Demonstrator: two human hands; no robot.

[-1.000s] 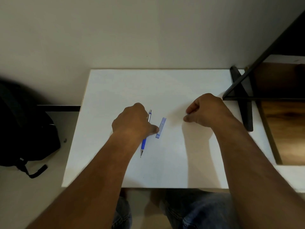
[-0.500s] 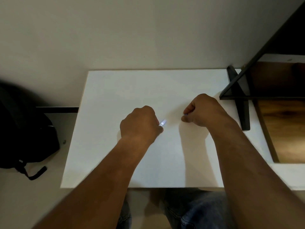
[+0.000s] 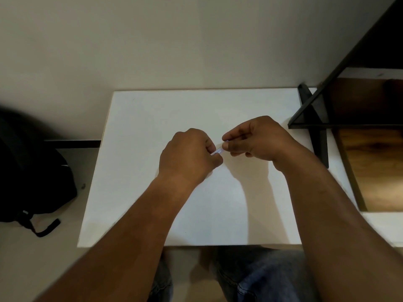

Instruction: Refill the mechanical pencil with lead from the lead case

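Observation:
My left hand is closed in a fist just above the white table at its middle. A short pale piece, the lead case, sticks out of the fist to the right. My right hand meets it from the right, with thumb and forefinger pinched on the case's free end. Most of the case is hidden by the fingers. The mechanical pencil is nowhere in view; I cannot tell if it lies in or under my left hand.
A black metal shelf frame with a wooden board stands at the table's right edge. A black backpack sits on the floor to the left. A wall runs behind the table.
My left hand closed over the pencil and lead case and lifted slightly toward the middle. My right hand moved left and pinched the case's protruding end. The pencil is no longer seen.

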